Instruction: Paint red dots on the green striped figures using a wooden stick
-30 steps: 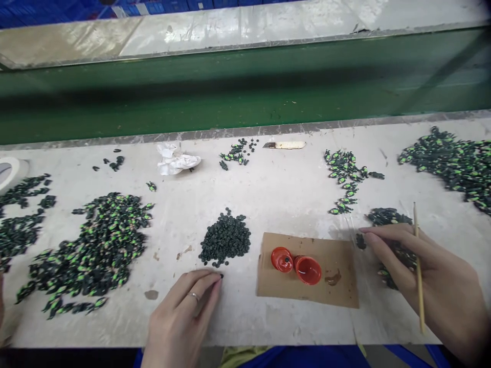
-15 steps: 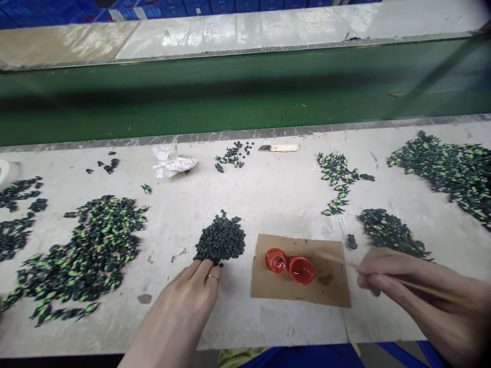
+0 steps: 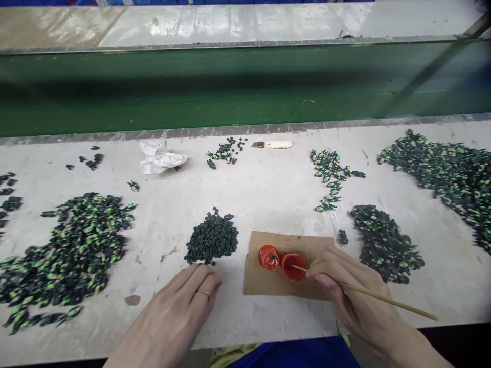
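Right hand (image 3: 349, 286): reaches in from the lower right, palm turned inward, thumb and fingers pinching a thin wooden stick (image 3: 387, 300), its shaft slanting back over the hand, its tip inside the right-hand red cup (image 3: 293, 267). That cup stands on brown cardboard (image 3: 268, 289), just beside the other red cup (image 3: 268, 257).

Left hand (image 3: 180, 301): comes up from the lower left, back upward, ringed, fingers bent and close together at the near edge of the pile of small dark discs (image 3: 212, 237); cannot tell whether the fingertips grip anything.
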The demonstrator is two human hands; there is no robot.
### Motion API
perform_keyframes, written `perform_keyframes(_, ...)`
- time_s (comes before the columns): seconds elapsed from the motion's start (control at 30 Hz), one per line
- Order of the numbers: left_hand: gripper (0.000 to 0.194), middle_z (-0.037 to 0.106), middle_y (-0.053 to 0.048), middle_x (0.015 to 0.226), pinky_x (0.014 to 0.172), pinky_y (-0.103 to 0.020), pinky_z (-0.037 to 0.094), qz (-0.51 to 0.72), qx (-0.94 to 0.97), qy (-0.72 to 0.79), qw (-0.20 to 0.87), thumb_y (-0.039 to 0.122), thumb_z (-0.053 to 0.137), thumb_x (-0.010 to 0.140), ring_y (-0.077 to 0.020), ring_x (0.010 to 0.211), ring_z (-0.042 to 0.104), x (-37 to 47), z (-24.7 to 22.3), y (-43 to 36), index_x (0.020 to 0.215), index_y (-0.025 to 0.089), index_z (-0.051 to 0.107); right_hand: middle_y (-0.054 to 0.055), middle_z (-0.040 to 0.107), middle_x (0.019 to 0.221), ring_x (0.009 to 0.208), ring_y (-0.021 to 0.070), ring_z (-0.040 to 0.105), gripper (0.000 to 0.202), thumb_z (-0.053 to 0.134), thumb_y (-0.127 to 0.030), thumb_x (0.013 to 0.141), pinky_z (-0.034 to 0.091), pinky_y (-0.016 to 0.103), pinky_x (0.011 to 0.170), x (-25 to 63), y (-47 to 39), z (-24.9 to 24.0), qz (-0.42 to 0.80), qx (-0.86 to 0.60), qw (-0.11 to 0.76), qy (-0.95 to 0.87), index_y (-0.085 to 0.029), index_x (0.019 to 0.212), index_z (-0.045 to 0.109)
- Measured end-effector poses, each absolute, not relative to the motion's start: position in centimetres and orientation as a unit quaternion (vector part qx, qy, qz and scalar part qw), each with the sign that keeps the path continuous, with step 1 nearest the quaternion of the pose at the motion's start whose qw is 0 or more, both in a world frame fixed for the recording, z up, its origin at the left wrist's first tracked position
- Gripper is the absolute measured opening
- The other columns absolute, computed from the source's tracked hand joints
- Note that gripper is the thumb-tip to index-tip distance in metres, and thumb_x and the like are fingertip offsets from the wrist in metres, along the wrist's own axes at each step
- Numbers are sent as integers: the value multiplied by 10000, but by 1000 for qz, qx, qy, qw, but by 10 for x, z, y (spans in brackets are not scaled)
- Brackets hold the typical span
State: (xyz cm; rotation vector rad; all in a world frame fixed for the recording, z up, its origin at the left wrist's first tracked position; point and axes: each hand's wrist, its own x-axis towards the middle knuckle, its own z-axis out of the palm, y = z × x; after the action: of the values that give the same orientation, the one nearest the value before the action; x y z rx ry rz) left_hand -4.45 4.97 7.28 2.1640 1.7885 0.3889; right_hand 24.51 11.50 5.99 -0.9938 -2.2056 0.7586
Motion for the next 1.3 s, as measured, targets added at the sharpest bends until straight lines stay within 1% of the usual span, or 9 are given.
perform_keyframes(0.1, 154, 774, -79, 915, 782, -310, 619, 191, 742, 624, 153, 182, 601, 964, -241, 857, 763, -34, 72, 50, 1018, 230, 737, 5, 638, 753, 655, 137, 562, 244, 431, -70, 1058, 446, 242, 592, 245, 115, 59, 290, -374, 300, -828, -213, 921, 574)
perform_keyframes(0.2, 123, 765, -67, 903, 737, -283, 623, 241, 729, 619, 166, 232, 617, 977, -222, 816, 765, -27, 69, 46, 1052, 232, 714, 4, 635, 766, 678, 125, 577, 240, 424, -59, 1044, 460, 233, 622, 247, 113, 61, 304, -377, 311, -818, -209, 933, 575)
perform_keyframes(0.3, 143, 737, -38, 901, 720, -212, 600, 278, 738, 580, 205, 144, 605, 983, -159, 788, 748, -24, 64, 38, 1080, 230, 665, -2, 630, 765, 672, 112, 597, 234, 421, -105, 1066, 475, 223, 626, 249, 111, 63, 321, -390, 332, -797, -209, 931, 580)
perform_keyframes(0.43, 267, 696, -21, 927, 782, -143, 560, 335, 715, 556, 258, -27, 584, 942, -91, 821, 710, -15, 60, 31, 1097, 189, 611, -9, 624, 721, 627, 108, 603, 311, 400, -176, 1104, 470, 210, 574, 247, 111, 63, 344, -427, 344, -762, -212, 871, 603)
perform_keyframes(0.57, 292, 712, 20, 926, 832, -118, 533, 389, 651, 585, 289, -33, 582, 938, -70, 853, 710, 7, 57, 29, 1072, 224, 616, -7, 661, 749, 685, 113, 660, 375, 374, -222, 1131, 503, 194, 613, 246, 111, 65, 359, -456, 343, -739, -216, 866, 638)
perform_keyframes(0.77, 229, 735, 57, 960, 871, -105, 505, 395, 570, 638, 334, 70, 540, 1001, -54, 900, 717, 38, 43, 20, 1058, 280, 613, -7, 671, 722, 667, 103, 663, 437, 383, -288, 1153, 506, 170, 604, 247, 111, 66, 371, -478, 350, -715, -214, 820, 655)
perform_keyframes(0.93, 251, 729, 47, 996, 922, -121, 493, 407, 556, 644, 333, 57, 547, 998, -64, 945, 716, 50, 34, 17, 1094, 279, 616, -15, 668, 723, 673, 100, 661, 420, 402, -309, 1149, 507, 169, 617, 248, 108, 63, 387, -483, 354, -701, -225, 823, 655)
perform_keyframes(1.17, 244, 732, 39, 976, 898, -162, 505, 425, 531, 655, 330, 73, 553, 996, -91, 918, 714, 54, 31, 15, 1086, 286, 630, -13, 666, 697, 655, 87, 646, 443, 437, -363, 1142, 497, 144, 621, 249, 107, 60, 419, -501, 365, -663, -223, 807, 690)
perform_keyframes(1.3, 205, 749, 52, 941, 908, -161, 490, 451, 452, 687, 347, 121, 579, 999, -103, 906, 702, 62, 37, 15, 1019, 306, 664, -7, 617, 677, 645, 92, 602, 407, 465, -335, 1137, 491, 140, 613, 248, 109, 63, 457, -539, 392, -589, -211, 790, 637)
